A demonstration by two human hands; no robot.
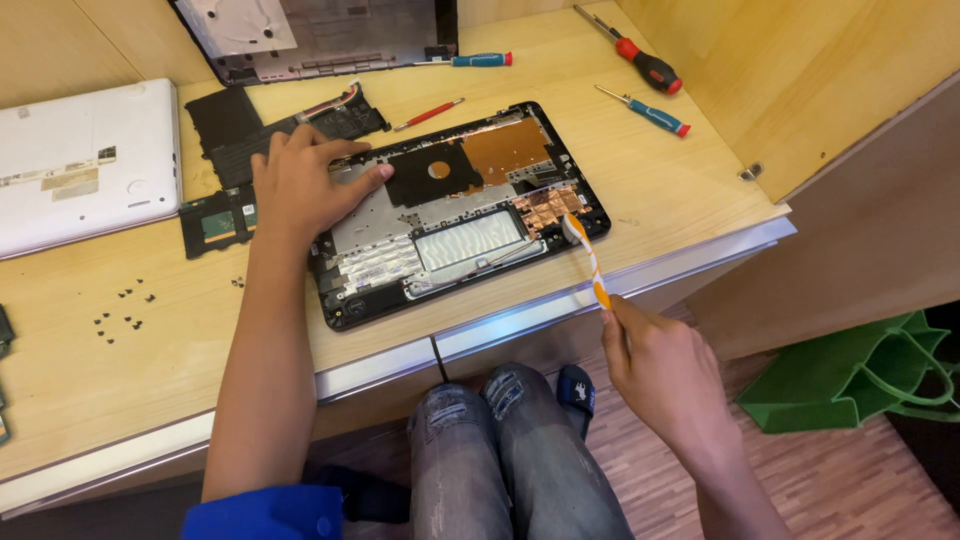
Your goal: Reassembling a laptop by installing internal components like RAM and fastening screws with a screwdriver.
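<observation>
An opened black laptop base (455, 215) lies on the wooden desk (650, 170), its inner metal plate, copper foil and touchpad back exposed. My left hand (305, 185) presses flat on its far left corner, fingers spread. My right hand (655, 365) hangs off the desk's front edge and grips the handle of an orange and white toothbrush (587, 258). The brush head rests on the copper foil patch at the base's right end.
A white closed laptop (85, 160) lies at the left, a black cover (320, 35) at the back. Circuit boards (215, 220) sit left of the base. Several small screws (125, 310) are scattered. Screwdrivers (645, 62) lie at the back right. A green bag (855, 375) is on the floor.
</observation>
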